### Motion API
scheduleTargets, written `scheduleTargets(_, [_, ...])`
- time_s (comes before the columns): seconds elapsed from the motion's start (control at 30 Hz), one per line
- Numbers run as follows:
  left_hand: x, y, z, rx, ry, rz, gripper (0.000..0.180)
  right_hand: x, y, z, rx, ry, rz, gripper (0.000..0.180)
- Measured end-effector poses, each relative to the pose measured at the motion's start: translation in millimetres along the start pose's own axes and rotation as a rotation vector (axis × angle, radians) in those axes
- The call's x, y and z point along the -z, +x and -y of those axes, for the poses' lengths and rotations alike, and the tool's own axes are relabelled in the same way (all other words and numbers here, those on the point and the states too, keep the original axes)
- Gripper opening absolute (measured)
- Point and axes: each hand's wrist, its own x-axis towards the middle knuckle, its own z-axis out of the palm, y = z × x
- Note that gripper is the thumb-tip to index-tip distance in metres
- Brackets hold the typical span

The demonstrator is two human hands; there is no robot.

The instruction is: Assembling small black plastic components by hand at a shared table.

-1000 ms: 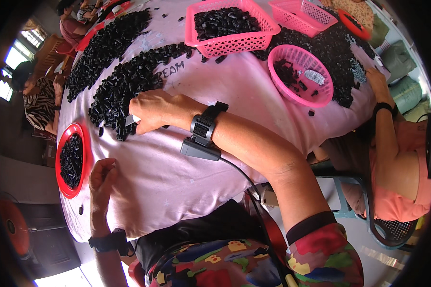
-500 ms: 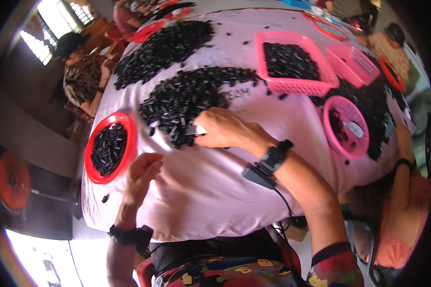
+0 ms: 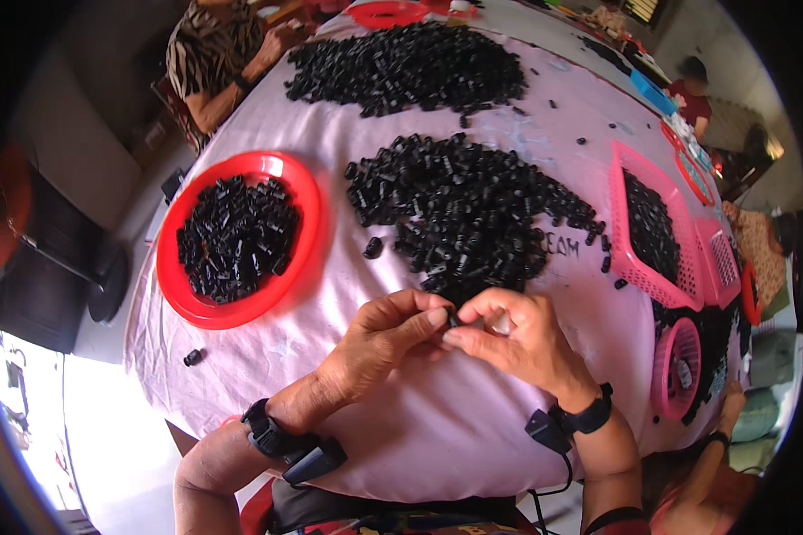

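Note:
Both hands meet low over the cloth, just in front of the nearer heap of small black plastic parts (image 3: 455, 205). In the fingertips of my left hand (image 3: 366, 348) is one small black plastic part (image 3: 452, 317), pinched between thumb and forefinger. My right hand (image 3: 531, 343) is closed, its thumb and forefinger tips right against that part. A small whitish object (image 3: 501, 324) shows inside its curled fingers; its kind I cannot make out. To the left of my hands stands a round red tray (image 3: 305, 236) filled with similar black parts.
A second black heap (image 3: 410, 67) lies farther back. On the right are a pink rectangular basket (image 3: 629, 241) holding black parts and a round pink basket (image 3: 665, 379). One loose part (image 3: 193, 358) lies near the left table edge. Other people sit around the table.
My right hand has drawn back from the heap's edge to meet my left, which came inward from beside the red tray. A black part is now between their fingertips. The view has shifted left.

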Motion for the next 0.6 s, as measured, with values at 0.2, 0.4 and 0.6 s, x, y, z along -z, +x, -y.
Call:
scheduleTargets(0.2, [14, 0, -3, 0.061, -0.141, 0.036, 0.021, -16, 6, 7, 0.100, -0.181, -0.083, 0.024])
scheduleTargets(0.4, [19, 0, -2, 0.085, -0.210, 0.132, 0.021, -18, 4, 2, 0.255, -0.347, -0.139, 0.038])
scheduleTargets(0.6, [12, -3, -6, 0.092, -0.143, 0.102, 0.028, -24, 2, -3, 0.479, -0.506, -0.194, 0.035])
